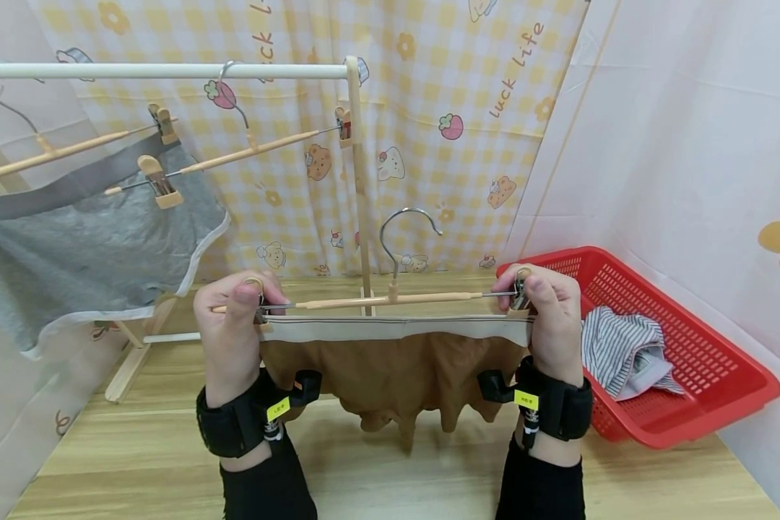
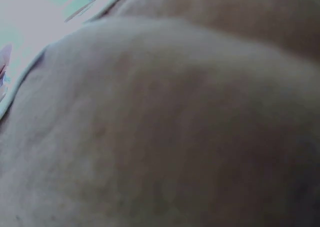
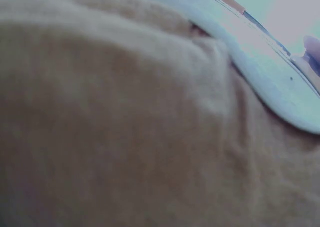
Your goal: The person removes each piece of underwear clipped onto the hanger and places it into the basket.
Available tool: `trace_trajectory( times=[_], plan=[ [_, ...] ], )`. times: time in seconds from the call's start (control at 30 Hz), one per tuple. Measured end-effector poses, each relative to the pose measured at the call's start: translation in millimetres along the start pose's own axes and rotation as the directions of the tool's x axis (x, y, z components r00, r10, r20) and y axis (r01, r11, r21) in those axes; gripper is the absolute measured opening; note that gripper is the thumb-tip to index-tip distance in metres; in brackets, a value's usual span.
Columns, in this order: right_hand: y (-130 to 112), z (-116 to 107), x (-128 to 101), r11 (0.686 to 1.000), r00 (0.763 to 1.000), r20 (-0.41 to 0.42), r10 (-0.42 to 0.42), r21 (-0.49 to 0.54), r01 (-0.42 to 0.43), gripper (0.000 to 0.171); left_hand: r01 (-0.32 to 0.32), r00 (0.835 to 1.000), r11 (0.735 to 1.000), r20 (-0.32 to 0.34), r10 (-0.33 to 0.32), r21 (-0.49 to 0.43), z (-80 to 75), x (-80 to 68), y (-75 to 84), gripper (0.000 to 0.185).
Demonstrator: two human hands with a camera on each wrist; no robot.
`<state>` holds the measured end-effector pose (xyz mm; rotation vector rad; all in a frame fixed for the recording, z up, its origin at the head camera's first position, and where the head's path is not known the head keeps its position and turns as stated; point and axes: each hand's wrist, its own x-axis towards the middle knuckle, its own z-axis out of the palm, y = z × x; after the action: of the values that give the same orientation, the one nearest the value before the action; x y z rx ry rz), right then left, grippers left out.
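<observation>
A wooden clip hanger (image 1: 390, 300) with a metal hook is held level in the middle of the head view. My left hand (image 1: 230, 325) pinches the clip at its left end, and my right hand (image 1: 549, 318) pinches the right clip (image 1: 518, 297). Just under the bar stretches the white waistband (image 1: 390, 329) of brown underpants (image 1: 390, 368), its two ends at the clips. Fingers partly hide both clips, so their grip on the band is unclear. Brown cloth (image 2: 150, 127) fills the left wrist view; the right wrist view shows cloth (image 3: 125, 127) and the pale waistband (image 3: 260, 72).
On the left, a rack with a white rail (image 1: 169, 71) carries grey underpants (image 1: 104, 238) on a clip hanger, plus another clip hanger (image 1: 253, 149) nearer. To the right stands a red basket (image 1: 721, 383) containing a striped garment (image 1: 624, 347). A patterned curtain (image 1: 429, 166) hangs behind.
</observation>
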<state>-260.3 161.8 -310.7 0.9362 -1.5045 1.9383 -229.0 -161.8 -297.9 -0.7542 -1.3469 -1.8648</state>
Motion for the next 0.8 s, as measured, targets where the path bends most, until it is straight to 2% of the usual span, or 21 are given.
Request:
trace_trajectory(
  times=[0.37, 0.8],
  plan=[
    [0.0, 0.7, -0.6, 1.000, 1.000, -0.018, 0.006, -0.012, -0.007, 0.036, 0.002, 1.000, 1.000, 0.001, -0.002, 0.004, 0.3, -0.1, 1.2, 0.061],
    [-0.1, 1.4, 0.1, 1.000, 1.000, 0.002, 0.005, -0.009, -0.005, 0.038, 0.000, 1.000, 1.000, -0.002, 0.000, -0.001, -0.7, 0.0, 0.9, 0.061]
  ],
)
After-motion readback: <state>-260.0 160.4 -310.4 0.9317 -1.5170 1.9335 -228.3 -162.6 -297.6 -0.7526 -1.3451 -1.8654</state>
